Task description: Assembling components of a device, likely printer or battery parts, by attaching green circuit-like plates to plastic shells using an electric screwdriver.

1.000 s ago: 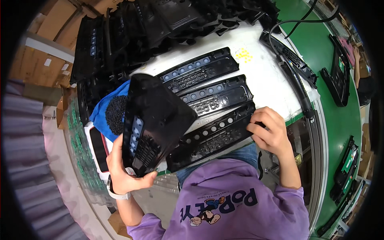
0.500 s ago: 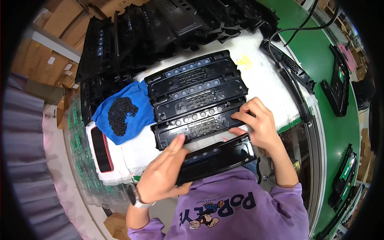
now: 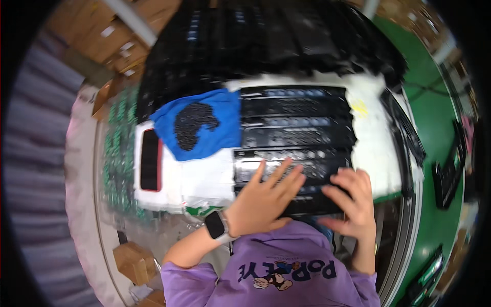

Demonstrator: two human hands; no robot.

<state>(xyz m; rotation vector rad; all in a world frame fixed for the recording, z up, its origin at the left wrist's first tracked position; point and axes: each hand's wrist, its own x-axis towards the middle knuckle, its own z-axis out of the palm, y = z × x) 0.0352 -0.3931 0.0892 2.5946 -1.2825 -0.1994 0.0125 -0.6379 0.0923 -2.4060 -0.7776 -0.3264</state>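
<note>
Cardboard boxes (image 3: 110, 48) and a big heap of black plastic parts (image 3: 266, 41) filled the far side of the bench, with a green belt (image 3: 434, 117) running off to the right of the fingers. White padding (image 3: 376, 143) covered the worktop, and four long black panels lay on it in a row, one behind the other.

Left hand (image 3: 263, 197) was flat on the nearest panel (image 3: 307, 202), fingers spread apart and pointing away, palm pressing down rather than gripping. A watch (image 3: 217, 225) sat on that wrist. Right hand (image 3: 350, 202) was just beside it on the same panel, fingers loosely curled over the near edge; couldn't tell if they actually pinched anything, the shot was pretty blurry.

Just beyond the fingertips sat the next panel (image 3: 291, 161), then two more (image 3: 296, 115) further back. Off to the left of the fingers was a blue cloth (image 3: 204, 140) with a pile of small black bits (image 3: 194, 120) on it, and further left a white tray with a dark red-edged opening (image 3: 149, 159).
</note>
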